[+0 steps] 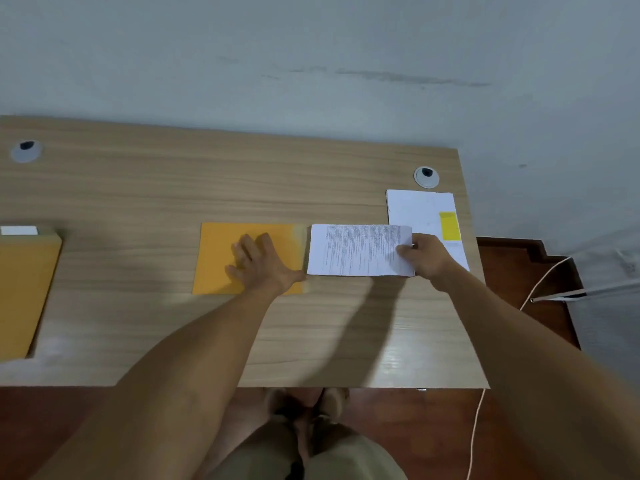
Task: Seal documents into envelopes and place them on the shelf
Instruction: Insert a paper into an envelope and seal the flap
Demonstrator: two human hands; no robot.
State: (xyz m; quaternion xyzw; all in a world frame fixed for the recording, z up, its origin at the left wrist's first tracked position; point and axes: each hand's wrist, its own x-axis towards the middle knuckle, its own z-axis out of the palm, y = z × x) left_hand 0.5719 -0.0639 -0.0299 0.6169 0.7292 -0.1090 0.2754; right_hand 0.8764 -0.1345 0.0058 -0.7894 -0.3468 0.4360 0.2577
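An orange envelope (pixel 221 251) lies flat in the middle of the wooden desk (pixel 173 188). My left hand (pixel 258 265) presses on it with straight, spread fingers. Just right of the envelope's open end lies a folded printed document (pixel 353 249). My right hand (pixel 426 256) pinches the document's right edge between thumb and fingers. The document's left edge meets the envelope's mouth; whether it is inside I cannot tell.
A stack of white papers (pixel 415 209) with a yellow sticky note (pixel 449 226) sits at the desk's right rear. More orange envelopes (pixel 24 289) lie at the left edge. Two cable grommets (pixel 426 176) sit near the wall. A cord (pixel 540 282) hangs right of the desk.
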